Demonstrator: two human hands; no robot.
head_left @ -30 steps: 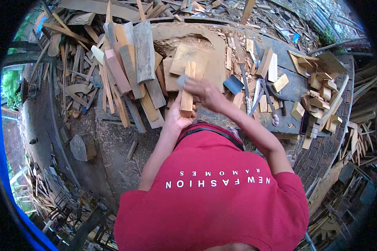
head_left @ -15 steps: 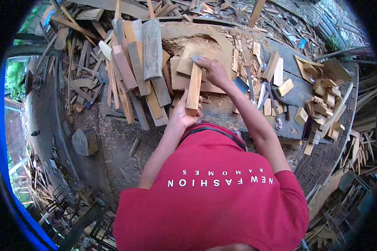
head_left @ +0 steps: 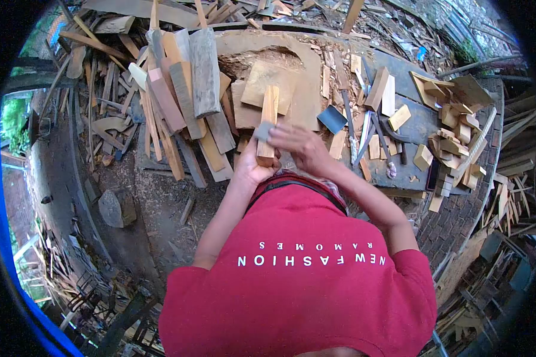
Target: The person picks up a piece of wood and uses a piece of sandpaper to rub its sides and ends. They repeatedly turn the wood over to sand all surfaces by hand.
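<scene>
My left hand (head_left: 250,166) is wrapped around the near end of a rectangular wooden block (head_left: 270,106). The block points away from me, its far end over a square light board (head_left: 262,77) on the thick worn slab (head_left: 309,83). Under the fingers of my right hand (head_left: 307,149) a small grey piece that looks like sandpaper (head_left: 264,131) is pressed on the block's top face, close to my left hand. A dark blue-grey sheet (head_left: 332,119) lies to the right of the slab.
Long planks (head_left: 203,74) lean in a pile at the left. On the bench (head_left: 408,131) at right are cut wood pieces (head_left: 399,117), strips and a heap of small blocks (head_left: 455,143). A stump (head_left: 117,208) stands on the ground at lower left.
My right hand has slid the grey piece along the block from its far end toward my body. My left hand keeps its hold on the block's near end.
</scene>
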